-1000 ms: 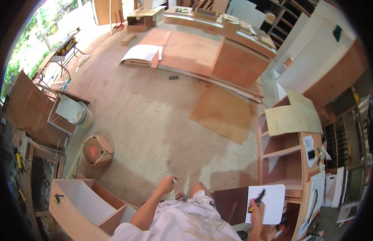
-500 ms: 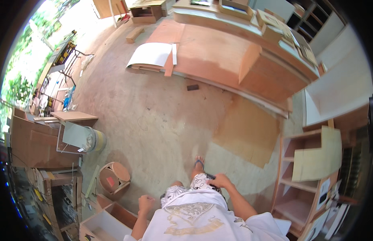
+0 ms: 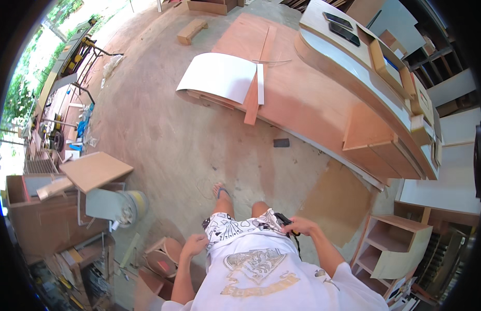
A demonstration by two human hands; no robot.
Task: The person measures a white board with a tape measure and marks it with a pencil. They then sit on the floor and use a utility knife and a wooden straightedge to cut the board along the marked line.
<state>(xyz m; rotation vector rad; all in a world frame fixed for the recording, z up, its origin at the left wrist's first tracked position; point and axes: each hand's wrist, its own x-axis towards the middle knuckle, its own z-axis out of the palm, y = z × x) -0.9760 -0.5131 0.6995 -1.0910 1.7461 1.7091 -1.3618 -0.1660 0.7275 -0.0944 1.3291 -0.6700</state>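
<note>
My right hand (image 3: 301,226) is closed on a black object with a thin dark cord (image 3: 284,219), held against the right side of my patterned white shorts (image 3: 235,228). Its exact kind does not show. On the other side, my left hand (image 3: 196,243) hangs with curled fingers beside the shorts, and no object shows in it. One sandalled foot (image 3: 222,192) is set forward on the concrete floor. Ahead lies a small dark block (image 3: 281,142) on the floor, out of reach of both hands.
Large reddish plywood sheets (image 3: 297,93) and a white curved panel (image 3: 217,72) lie ahead. A long curved counter (image 3: 349,67) bears two phones (image 3: 344,33). To the left are a bucket (image 3: 134,207) and a board (image 3: 98,168); at right, an open shelf unit (image 3: 391,236).
I have stepped forward and my view has turned: the plywood and counter sit farther right, the bucket lower. The forward foot is now the left one. My right hand still holds the black object.
</note>
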